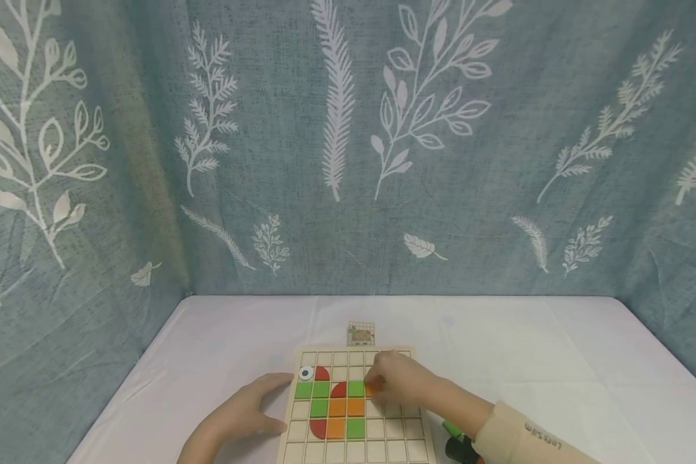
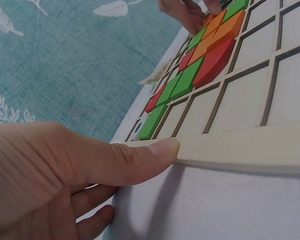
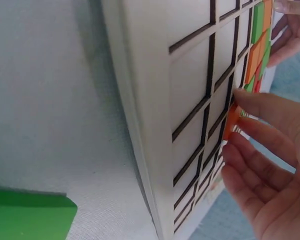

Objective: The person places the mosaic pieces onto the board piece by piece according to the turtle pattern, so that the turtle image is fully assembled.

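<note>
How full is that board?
Partly full: coloured tiles fill some of the board, while its nearest visible row is bare. Whether the orange tile in the right hand is seated, I cannot tell.

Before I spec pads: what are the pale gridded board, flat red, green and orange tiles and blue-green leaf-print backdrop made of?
Board: likely wood, matte; beige, no shine.
Tiles: painted wood or plastic, smooth; uniform colour leaves it open.
Backdrop: apparently woven fabric, matte; creases, textured weave.

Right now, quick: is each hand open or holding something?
Left hand: open, touching the edge of the board.
Right hand: holding an orange tile, pinched in its fingers.
</note>
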Available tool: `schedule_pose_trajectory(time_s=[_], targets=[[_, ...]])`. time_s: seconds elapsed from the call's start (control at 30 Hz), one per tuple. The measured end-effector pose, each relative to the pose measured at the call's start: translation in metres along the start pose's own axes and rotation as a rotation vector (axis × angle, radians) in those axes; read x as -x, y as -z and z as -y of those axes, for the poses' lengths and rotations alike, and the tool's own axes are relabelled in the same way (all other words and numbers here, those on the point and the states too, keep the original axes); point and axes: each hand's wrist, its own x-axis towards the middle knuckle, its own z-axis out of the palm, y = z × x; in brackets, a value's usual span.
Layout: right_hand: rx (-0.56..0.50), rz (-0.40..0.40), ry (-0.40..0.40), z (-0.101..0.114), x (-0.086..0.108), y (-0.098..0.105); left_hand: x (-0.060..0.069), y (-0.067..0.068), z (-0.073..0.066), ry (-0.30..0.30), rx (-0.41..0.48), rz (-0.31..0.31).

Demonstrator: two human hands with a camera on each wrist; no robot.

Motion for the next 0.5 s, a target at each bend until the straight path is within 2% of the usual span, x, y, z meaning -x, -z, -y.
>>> schedule_pose_trajectory(time_s=[0.07, 0.27, 0.5], targets=[[0.028, -0.004, 0.012, 0.001, 0.0, 0.0, 0.0, -0.001, 0.0, 0.012, -0.008, -0.002], [0.004, -0.06, 0.023, 0.003, 0.003, 0.007, -0.001, -0.002, -0.001, 0.029, -0.03, -0.011], [-0.02, -0.026, 0.04, 0.002, 0.01, 0.017, -0.001, -0.002, 0.0, 0.024, -0.038, -0.012]])
